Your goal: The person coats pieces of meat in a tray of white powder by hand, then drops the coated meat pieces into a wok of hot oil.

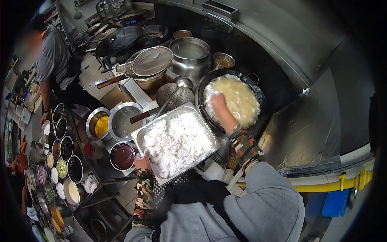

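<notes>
A steel tray (pixel 142 135) heaped with flour-coated pieces (pixel 177 143) is held tilted in front of me. My left hand (pixel 142 160) grips the tray's near left corner. My right hand (pixel 219 108), dusted white, reaches over the rim of a black wok (pixel 258 92) full of bubbling oil and pale frying pieces (pixel 238 99); its fingers are closed around a floured piece at the wok's left edge.
Left of the tray stand steel bowls with yellow oil (pixel 98 124), clear liquid (pixel 123 121) and dark red sauce (pixel 122 156). A perforated ladle (pixel 174 96), a lidded strainer (pixel 149 61) and a steel pot (pixel 190 54) lie behind. Another person (pixel 52 64) stands far left by several condiment bowls.
</notes>
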`<control>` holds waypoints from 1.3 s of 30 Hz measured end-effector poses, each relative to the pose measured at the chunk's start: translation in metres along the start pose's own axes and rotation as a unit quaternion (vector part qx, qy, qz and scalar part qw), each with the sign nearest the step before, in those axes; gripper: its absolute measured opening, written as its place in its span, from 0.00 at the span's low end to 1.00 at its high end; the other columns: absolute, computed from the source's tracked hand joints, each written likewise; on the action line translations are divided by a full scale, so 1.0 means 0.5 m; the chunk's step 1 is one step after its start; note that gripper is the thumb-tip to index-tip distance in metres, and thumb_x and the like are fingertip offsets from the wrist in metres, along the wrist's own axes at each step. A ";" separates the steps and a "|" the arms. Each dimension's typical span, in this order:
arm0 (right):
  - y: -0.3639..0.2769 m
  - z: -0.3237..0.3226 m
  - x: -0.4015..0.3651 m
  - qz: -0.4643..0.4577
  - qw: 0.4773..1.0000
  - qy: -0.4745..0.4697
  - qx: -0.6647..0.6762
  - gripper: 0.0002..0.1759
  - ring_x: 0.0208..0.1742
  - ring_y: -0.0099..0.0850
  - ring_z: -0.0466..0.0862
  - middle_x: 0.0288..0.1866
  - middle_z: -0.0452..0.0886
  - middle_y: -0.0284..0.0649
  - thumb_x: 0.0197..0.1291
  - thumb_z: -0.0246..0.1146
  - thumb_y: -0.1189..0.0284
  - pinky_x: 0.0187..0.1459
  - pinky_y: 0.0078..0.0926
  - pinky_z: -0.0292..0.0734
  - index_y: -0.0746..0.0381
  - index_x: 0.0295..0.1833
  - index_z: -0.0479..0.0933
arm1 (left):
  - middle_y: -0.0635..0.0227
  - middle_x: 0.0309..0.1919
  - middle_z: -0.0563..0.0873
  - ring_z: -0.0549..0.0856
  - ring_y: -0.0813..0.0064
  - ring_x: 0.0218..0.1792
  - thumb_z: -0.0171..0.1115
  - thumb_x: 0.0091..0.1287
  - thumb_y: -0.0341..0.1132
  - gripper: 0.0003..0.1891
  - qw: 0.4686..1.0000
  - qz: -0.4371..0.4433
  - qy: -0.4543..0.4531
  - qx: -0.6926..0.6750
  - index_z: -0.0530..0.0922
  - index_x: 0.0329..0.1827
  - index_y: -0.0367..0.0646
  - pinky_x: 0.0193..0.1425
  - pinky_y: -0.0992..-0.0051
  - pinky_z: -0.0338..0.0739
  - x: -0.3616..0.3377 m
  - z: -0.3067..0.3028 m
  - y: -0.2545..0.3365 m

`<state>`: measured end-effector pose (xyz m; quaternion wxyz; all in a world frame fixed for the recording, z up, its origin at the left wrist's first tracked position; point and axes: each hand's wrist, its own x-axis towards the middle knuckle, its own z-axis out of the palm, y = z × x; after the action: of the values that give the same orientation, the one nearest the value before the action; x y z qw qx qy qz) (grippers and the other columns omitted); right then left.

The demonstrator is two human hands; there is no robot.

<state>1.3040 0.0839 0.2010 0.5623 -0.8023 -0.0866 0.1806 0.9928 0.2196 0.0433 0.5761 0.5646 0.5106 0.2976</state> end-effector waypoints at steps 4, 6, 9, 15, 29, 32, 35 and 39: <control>0.155 -0.025 0.185 -0.089 0.991 0.060 -0.081 0.13 0.28 0.42 0.76 0.26 0.75 0.50 0.49 0.51 0.69 0.30 0.36 0.70 0.70 0.29 0.72 | 0.60 0.32 0.81 0.78 0.75 0.33 0.65 0.50 0.34 0.18 1.000 -0.014 0.013 0.022 0.73 0.39 0.30 0.40 0.78 0.70 -0.005 0.000 0.010; 0.208 -0.034 0.246 -0.088 0.970 0.109 -0.197 0.17 0.32 0.47 0.78 0.27 0.77 0.56 0.47 0.55 0.64 0.36 0.36 0.71 0.71 0.25 0.75 | 0.61 0.32 0.81 0.78 0.75 0.33 0.65 0.50 0.34 0.17 1.000 -0.017 0.017 0.017 0.73 0.39 0.30 0.40 0.78 0.70 -0.007 0.002 0.008; 0.168 -0.059 0.237 0.001 0.949 0.036 -0.314 0.19 0.36 0.47 0.78 0.31 0.77 0.57 0.44 0.57 0.63 0.38 0.35 0.72 0.72 0.29 0.76 | 0.62 0.31 0.81 0.79 0.75 0.31 0.64 0.51 0.32 0.14 1.000 -0.013 0.014 -0.011 0.74 0.36 0.31 0.38 0.78 0.71 -0.020 0.004 0.031; 0.074 -0.054 0.112 -0.209 0.910 -0.012 -0.359 0.17 0.32 0.42 0.78 0.30 0.77 0.53 0.44 0.57 0.65 0.36 0.34 0.72 0.71 0.30 0.76 | 0.59 0.33 0.81 0.80 0.73 0.32 0.62 0.50 0.30 0.16 0.999 -0.034 0.030 0.014 0.74 0.40 0.31 0.39 0.76 0.72 -0.029 0.002 0.044; 0.097 0.204 -0.291 -0.145 0.817 -0.292 -0.476 0.43 0.55 0.46 0.67 0.60 0.59 0.54 0.41 0.63 0.61 0.55 0.30 0.64 0.69 0.61 0.53 | 0.63 0.29 0.81 0.79 0.75 0.29 0.63 0.50 0.31 0.14 0.998 0.009 0.025 0.052 0.74 0.37 0.33 0.36 0.78 0.71 -0.077 0.021 0.179; 0.188 0.207 -0.200 -0.213 0.843 -0.257 -0.422 0.34 0.48 0.44 0.73 0.48 0.70 0.54 0.42 0.62 0.60 0.49 0.29 0.69 0.66 0.54 0.63 | 0.63 0.29 0.82 0.79 0.75 0.29 0.63 0.50 0.31 0.13 0.998 0.046 0.016 0.037 0.75 0.37 0.34 0.37 0.78 0.71 -0.046 0.018 0.103; 0.153 0.159 -0.153 -0.184 0.895 -0.235 -0.331 0.27 0.41 0.42 0.77 0.37 0.76 0.51 0.43 0.62 0.61 0.44 0.29 0.72 0.62 0.49 0.67 | 0.60 0.33 0.81 0.79 0.74 0.34 0.62 0.50 0.33 0.17 0.998 0.043 -0.014 0.041 0.73 0.41 0.31 0.41 0.78 0.71 -0.032 0.002 0.059; 0.170 0.133 -0.095 -0.386 0.835 -0.207 -0.334 0.28 0.45 0.44 0.75 0.42 0.74 0.55 0.42 0.60 0.65 0.46 0.30 0.70 0.65 0.51 0.68 | 0.63 0.29 0.81 0.79 0.76 0.30 0.63 0.49 0.30 0.13 0.997 0.072 0.009 -0.005 0.74 0.36 0.34 0.37 0.77 0.71 -0.025 0.000 0.027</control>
<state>1.2292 0.0954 0.1105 0.2530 -0.7868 -0.5585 0.0707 0.9921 0.2106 0.0594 0.5516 0.5944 0.4721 0.3458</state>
